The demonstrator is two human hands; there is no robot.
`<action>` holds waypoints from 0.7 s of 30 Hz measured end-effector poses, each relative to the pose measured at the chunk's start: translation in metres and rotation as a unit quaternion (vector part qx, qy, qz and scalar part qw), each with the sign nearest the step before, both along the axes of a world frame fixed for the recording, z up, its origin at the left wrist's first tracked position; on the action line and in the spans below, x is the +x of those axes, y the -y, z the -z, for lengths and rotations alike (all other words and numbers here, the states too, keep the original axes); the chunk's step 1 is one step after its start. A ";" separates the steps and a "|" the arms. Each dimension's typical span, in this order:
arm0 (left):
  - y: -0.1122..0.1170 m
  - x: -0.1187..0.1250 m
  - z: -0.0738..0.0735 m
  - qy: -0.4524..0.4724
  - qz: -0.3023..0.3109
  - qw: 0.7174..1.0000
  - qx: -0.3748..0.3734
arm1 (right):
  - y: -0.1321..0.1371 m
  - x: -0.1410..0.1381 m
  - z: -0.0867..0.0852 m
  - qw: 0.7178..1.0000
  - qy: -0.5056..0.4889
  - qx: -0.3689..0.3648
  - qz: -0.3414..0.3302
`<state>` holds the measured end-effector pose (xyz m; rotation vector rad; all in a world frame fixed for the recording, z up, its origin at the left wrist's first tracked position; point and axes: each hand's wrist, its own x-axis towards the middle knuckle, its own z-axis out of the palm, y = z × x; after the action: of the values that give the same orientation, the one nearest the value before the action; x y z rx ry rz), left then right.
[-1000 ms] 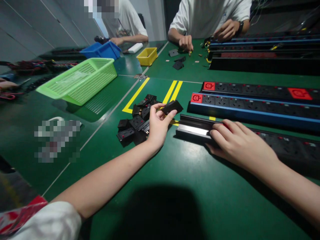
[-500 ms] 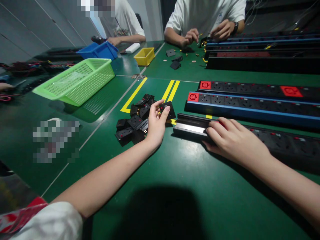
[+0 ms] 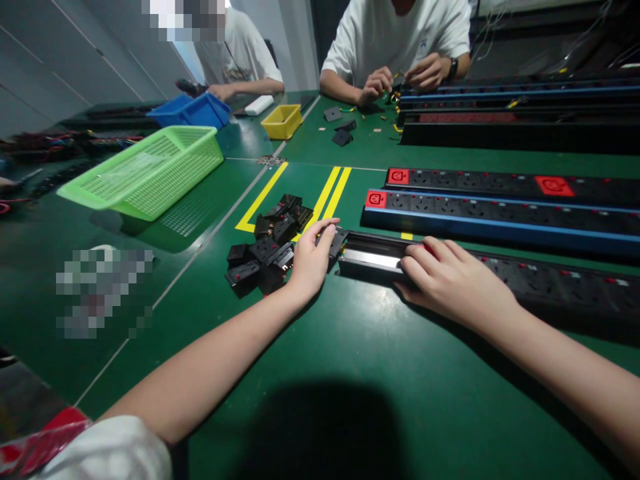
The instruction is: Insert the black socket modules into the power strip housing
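Observation:
My left hand point(image 3: 311, 260) is closed on a black socket module point(image 3: 337, 245), held at the open left end of a power strip housing point(image 3: 373, 259). Bare metal shows inside that end of the channel. My right hand point(image 3: 447, 270) grips the housing further along, fingers over its top and thumb at the near side. To the right of it, black socket modules point(image 3: 535, 272) with red parts fill the channel. Left of my left hand lies a loose pile of black socket modules point(image 3: 267, 250), some showing metal contacts.
Two power strips, one blue-sided point(image 3: 450, 219) and one black point(image 3: 450, 177), lie behind the housing. A green basket point(image 3: 150, 173), blue bins point(image 3: 193, 110) and a yellow bin point(image 3: 281, 122) stand left and back. Two people sit across; one person's hands point(image 3: 400, 80) work by further strips.
My left hand has brought the socket module right and down to the housing's open end, tilting it. My right hand keeps its hold. The whole view has shifted slightly.

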<state>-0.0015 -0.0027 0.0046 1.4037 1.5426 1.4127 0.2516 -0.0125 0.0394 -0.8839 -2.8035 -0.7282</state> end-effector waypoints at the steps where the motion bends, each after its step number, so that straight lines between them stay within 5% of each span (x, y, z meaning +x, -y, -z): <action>1: 0.000 0.000 -0.001 0.000 -0.004 1.000 -0.005 | 0.000 0.000 0.000 1.000 -0.002 0.002 -0.001; 21: 0.002 0.002 0.001 -0.017 -0.011 0.999 -0.027 | 0.001 0.000 0.000 1.000 -0.001 -0.018 0.009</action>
<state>0.0001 -0.0048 0.0040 1.3888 1.6107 1.3560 0.2515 -0.0132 0.0397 -0.9166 -2.8194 -0.6820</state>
